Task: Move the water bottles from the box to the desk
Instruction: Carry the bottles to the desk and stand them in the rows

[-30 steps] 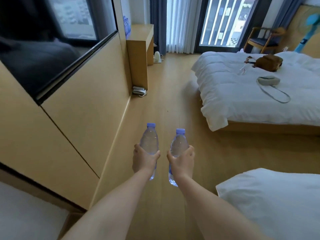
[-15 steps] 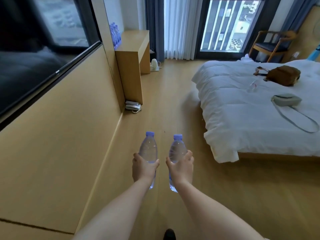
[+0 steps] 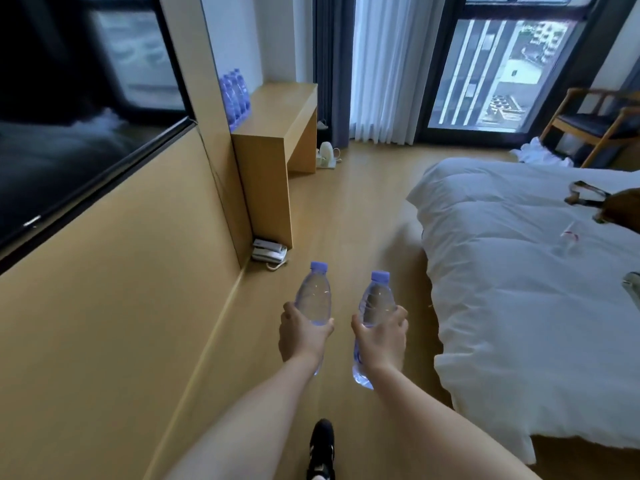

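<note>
My left hand (image 3: pixel 304 336) grips a clear water bottle with a blue cap (image 3: pixel 313 299), held upright in front of me. My right hand (image 3: pixel 381 339) grips a second clear bottle with a blue cap (image 3: pixel 375 301), also upright, just to the right of the first. Ahead on the left stands a wooden desk (image 3: pixel 277 133) against the wall, and several blue-capped bottles (image 3: pixel 236 95) line its back edge. The box is not in view.
A large dark TV screen (image 3: pixel 69 133) hangs on the wooden wall at left. A white telephone (image 3: pixel 268 252) lies on the floor beside the desk's side panel. A white bed (image 3: pixel 519 265) fills the right side. A wooden chair (image 3: pixel 595 126) stands by the window.
The view has advanced along the wall toward the desk, which now looks larger and closer. Both hands still hold their bottles the same way. My black shoe has come into view.
</note>
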Demonstrator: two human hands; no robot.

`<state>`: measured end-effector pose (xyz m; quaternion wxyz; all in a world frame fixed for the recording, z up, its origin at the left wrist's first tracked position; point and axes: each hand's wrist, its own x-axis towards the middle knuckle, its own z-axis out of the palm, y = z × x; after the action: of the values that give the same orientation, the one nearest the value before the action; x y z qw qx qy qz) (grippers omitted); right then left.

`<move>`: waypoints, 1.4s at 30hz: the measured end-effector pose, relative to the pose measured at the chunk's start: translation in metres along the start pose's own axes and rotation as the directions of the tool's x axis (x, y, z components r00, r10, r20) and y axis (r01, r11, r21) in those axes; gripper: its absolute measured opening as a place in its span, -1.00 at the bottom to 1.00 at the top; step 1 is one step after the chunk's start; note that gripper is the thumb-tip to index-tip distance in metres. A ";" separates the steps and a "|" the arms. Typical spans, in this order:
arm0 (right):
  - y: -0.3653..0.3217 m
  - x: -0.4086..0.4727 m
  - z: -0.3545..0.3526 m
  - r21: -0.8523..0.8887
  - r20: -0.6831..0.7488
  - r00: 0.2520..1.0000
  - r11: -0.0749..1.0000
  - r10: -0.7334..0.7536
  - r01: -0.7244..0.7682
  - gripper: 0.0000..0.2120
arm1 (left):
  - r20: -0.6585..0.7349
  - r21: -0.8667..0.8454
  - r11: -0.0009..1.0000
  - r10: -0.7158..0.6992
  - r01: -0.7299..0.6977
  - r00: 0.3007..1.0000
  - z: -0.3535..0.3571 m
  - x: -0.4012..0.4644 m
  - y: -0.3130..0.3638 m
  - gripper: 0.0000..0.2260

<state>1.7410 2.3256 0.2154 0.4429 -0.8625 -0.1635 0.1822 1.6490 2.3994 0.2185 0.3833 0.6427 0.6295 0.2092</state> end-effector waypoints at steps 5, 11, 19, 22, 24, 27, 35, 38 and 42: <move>-0.046 0.130 0.027 -0.039 -0.025 1.000 0.999 0.004 -0.005 -0.29 | 0.022 0.015 1.000 0.012 -0.013 1.000 0.052 0.119 0.074 -0.37; -0.101 0.276 0.033 -0.020 -0.079 0.997 1.000 0.021 -0.023 -0.26 | 0.070 -0.009 0.998 0.070 -0.069 0.995 0.113 0.230 0.178 -0.38; -0.140 0.471 0.060 -0.047 -0.060 0.998 0.999 -0.009 0.006 -0.28 | 0.078 -0.036 0.998 0.053 -0.050 0.996 0.217 0.365 0.272 -0.38; -0.157 0.542 0.067 -0.120 -0.019 0.998 0.991 -0.066 0.063 -0.31 | 0.047 -0.046 0.999 0.004 -0.002 0.999 0.249 0.413 0.311 -0.37; -0.171 0.587 0.069 -0.150 0.006 0.996 0.985 -0.091 0.091 -0.30 | 0.024 -0.075 0.997 -0.008 0.010 1.000 0.266 0.443 0.338 -0.37; -0.196 0.645 0.075 -0.147 0.040 0.998 0.987 -0.058 0.063 -0.32 | 0.018 -0.091 0.996 -0.021 0.022 1.000 0.284 0.486 0.374 -0.38; -0.268 0.784 0.138 -0.115 0.114 0.992 0.991 -0.057 0.071 -0.36 | -0.010 -0.112 0.989 -0.096 0.095 0.995 0.318 0.625 0.435 -0.43; -0.304 0.837 0.182 -0.087 0.151 0.985 0.992 -0.079 0.093 -0.36 | -0.032 -0.116 0.985 -0.132 0.127 0.991 0.322 0.696 0.450 -0.47; -0.360 0.903 0.246 -0.066 0.194 0.976 0.992 -0.097 0.112 -0.33 | -0.079 -0.136 0.978 -0.169 0.157 0.982 0.311 0.798 0.475 -0.49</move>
<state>2.3794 3.0990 0.2255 0.4009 -0.8476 -0.2572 0.2339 2.2865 3.1433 0.2150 0.4113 0.5525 0.6819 0.2460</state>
